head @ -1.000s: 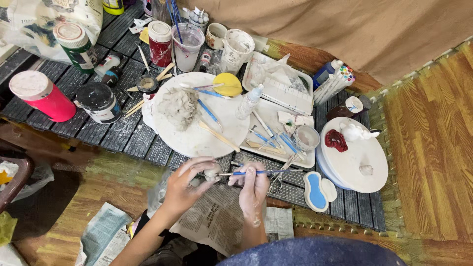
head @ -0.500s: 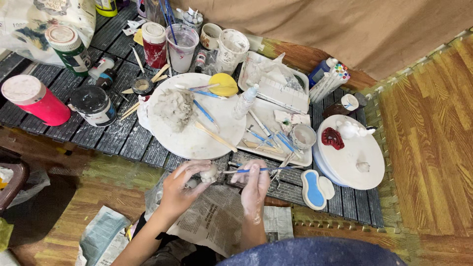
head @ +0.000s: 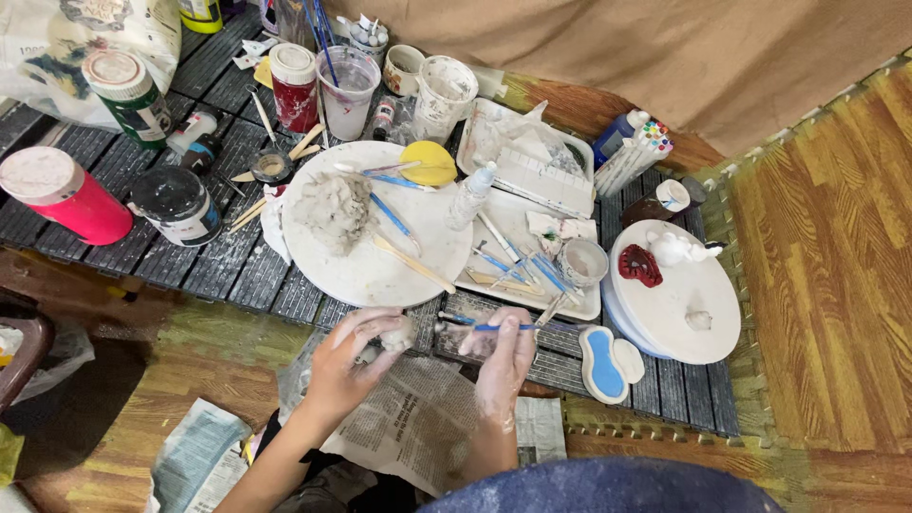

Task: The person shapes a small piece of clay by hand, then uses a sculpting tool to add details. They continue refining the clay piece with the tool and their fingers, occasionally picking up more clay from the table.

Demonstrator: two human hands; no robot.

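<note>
The left hand (head: 347, 366) is cupping a small pale grey clay lump (head: 397, 334) near the table's near edge while the right hand (head: 503, 356) is pinching a thin blue-handled modelling tool (head: 494, 327), and pressing hard could likely gouge or crumble the soft piece.

Matt, rough grey clay piece (head: 394, 334) in left hand (head: 347, 366). Crumpled newsprint (head: 418, 432) beneath. Beyond: dusty, smooth white board (head: 366, 266), lumpy clay mound (head: 332, 209).
</note>
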